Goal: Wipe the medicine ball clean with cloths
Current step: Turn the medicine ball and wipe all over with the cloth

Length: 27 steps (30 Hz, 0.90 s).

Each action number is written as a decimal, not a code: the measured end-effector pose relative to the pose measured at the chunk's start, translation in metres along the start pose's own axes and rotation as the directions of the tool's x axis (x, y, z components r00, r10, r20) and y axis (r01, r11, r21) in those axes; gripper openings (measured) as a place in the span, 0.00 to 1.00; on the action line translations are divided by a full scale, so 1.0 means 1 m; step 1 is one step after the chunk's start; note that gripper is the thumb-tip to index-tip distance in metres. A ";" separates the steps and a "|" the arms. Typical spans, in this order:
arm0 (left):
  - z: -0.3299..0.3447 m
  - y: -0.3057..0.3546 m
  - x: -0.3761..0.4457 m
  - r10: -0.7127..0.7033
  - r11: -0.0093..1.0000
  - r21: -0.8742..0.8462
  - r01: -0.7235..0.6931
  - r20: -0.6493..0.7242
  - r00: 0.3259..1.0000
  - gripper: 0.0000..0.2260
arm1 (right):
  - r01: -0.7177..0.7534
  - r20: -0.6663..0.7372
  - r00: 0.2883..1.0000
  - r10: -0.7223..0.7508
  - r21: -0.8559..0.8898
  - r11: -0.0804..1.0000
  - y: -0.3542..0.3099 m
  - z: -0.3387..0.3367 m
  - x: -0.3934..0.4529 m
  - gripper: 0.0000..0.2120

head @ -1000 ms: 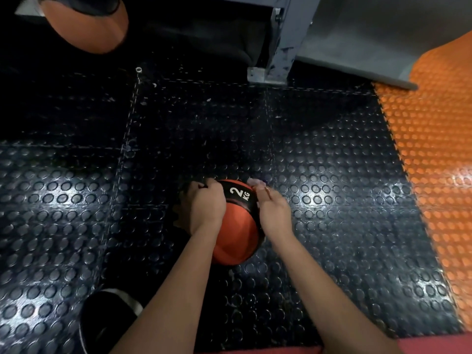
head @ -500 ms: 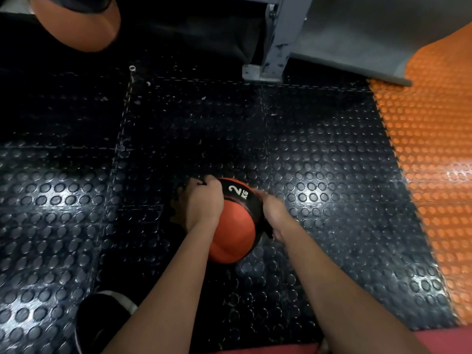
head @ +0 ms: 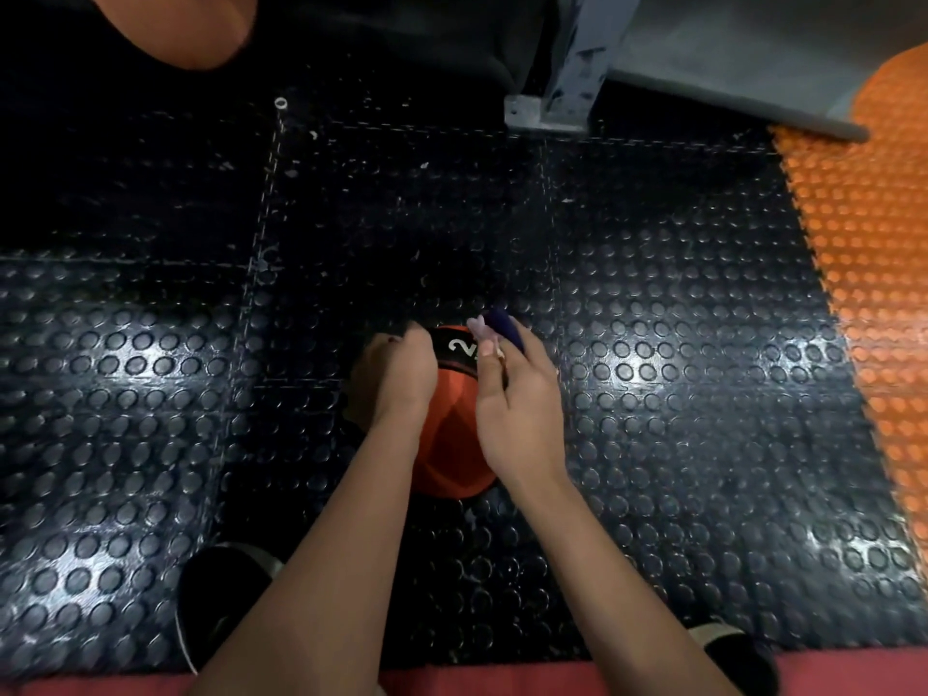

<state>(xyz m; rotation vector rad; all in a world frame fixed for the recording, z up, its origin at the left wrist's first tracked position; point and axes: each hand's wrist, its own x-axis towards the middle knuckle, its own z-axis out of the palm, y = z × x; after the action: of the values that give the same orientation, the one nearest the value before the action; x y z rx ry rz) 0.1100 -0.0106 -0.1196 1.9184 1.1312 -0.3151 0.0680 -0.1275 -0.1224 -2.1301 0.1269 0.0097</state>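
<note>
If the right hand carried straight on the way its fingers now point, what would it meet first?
Probably the black studded floor mat beyond the medicine ball. The right hand points up-frame, holding a dark cloth; depth is unclear.

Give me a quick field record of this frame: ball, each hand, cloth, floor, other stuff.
ball: orange and black medicine ball marked "2", resting on the floor
left hand: left hand curled over the ball's upper left side, holding it
right hand: right hand at the ball's upper right, holding a dark blue cloth
floor: black studded mat; orange studded mat on the right
other: second orange ball top left; grey metal post base; shoe lower left
</note>
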 end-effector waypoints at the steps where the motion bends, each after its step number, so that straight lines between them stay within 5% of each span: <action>1: 0.000 0.001 0.001 0.001 1.000 0.002 -0.001 0.002 1.000 0.23 | 0.027 -0.003 1.000 -0.027 -0.007 1.000 0.000 0.002 -0.003 0.19; 8: 0.000 0.003 0.006 0.021 0.999 0.025 -0.022 0.037 0.999 0.22 | 0.298 -0.149 0.945 -0.290 0.039 0.954 0.035 0.008 -0.036 0.17; 14: 0.010 0.013 -0.009 0.095 0.992 0.080 -0.097 0.030 0.995 0.25 | -0.122 -0.207 0.956 0.208 0.364 0.923 0.034 0.004 -0.012 0.15; 17: 0.013 0.013 -0.011 0.097 0.992 0.081 -0.099 0.030 0.995 0.26 | -0.351 -0.055 0.903 0.427 0.478 0.805 0.044 -0.006 0.005 0.16; 20: 0.012 0.011 -0.017 0.104 0.992 0.071 -0.106 0.028 0.994 0.24 | -0.629 0.173 0.766 0.619 0.403 0.665 0.063 -0.021 0.018 0.15; 23: 0.008 0.008 -0.020 0.142 0.987 0.073 -0.145 0.043 0.989 0.20 | -0.746 0.317 0.665 0.676 0.318 0.585 0.066 -0.030 0.024 0.17; 27: 0.002 0.004 -0.009 0.138 0.989 0.048 -0.143 0.103 0.985 0.16 | -0.713 0.287 0.694 0.661 0.406 0.572 0.053 -0.024 0.024 0.18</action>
<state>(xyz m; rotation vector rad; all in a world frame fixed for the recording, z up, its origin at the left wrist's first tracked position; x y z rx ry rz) 0.1087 -0.0178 -0.1133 1.9968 0.9253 -0.3638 0.0856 -0.1782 -0.1558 -1.4352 0.8216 0.5060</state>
